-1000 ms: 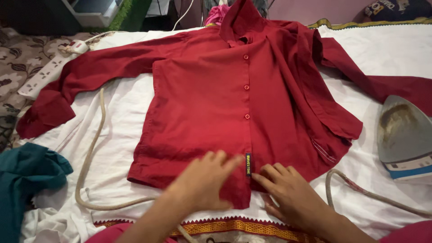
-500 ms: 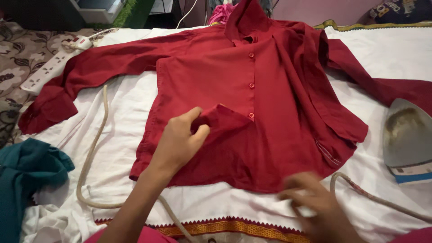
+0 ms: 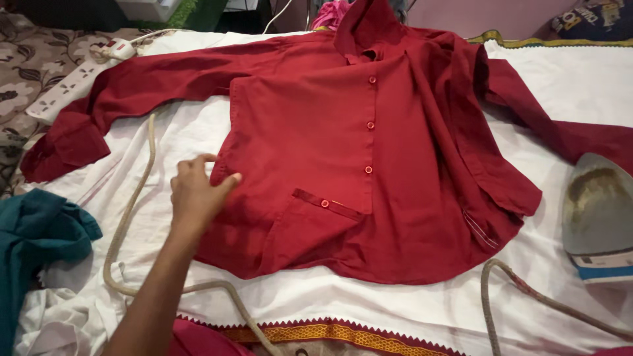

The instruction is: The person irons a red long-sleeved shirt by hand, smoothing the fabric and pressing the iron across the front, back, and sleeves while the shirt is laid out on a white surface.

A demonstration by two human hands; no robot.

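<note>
— Resting now on the left side seam of the red shirt (image 3: 330, 151), the left hand (image 3: 194, 191), fingers loosely spread and holding nothing; half a second ago pinching the lower front panel and lifting it.

— And that panel?

— Dropped back, but folded over on itself near the hem, showing a strip of inner placket with one red button (image 3: 324, 203). Lying flat and closed a second ago, with both hands pressing the hem.

— Right hand?

— Gone from view; seen blurred at the near edge of the white sheet (image 3: 395, 310) half a second ago. Open or closed, cannot tell.

— Place of the shirt?

— Spread front-up across the middle of the sheet, collar toward the far edge, left sleeve stretched to the far left corner, right sleeve running off toward the right edge. Much the same as before.

— Labels, packages?

— Small dark tab with yellow marks at the hem, plain a second ago, hidden now under the fold. Blue and white band along the bottom of the iron (image 3: 597, 211), standing on its heel at the right edge, scorched soleplate facing in. White power strip (image 3: 66, 86) at the far left corner, beside the sleeve.

— Other things?

— Beige cord (image 3: 135, 198) looping along the left side of the sheet, just left of the hand. Teal cloth (image 3: 36, 244) bunched at the near left corner. Red and gold border (image 3: 343, 331) along the near edge.
</note>
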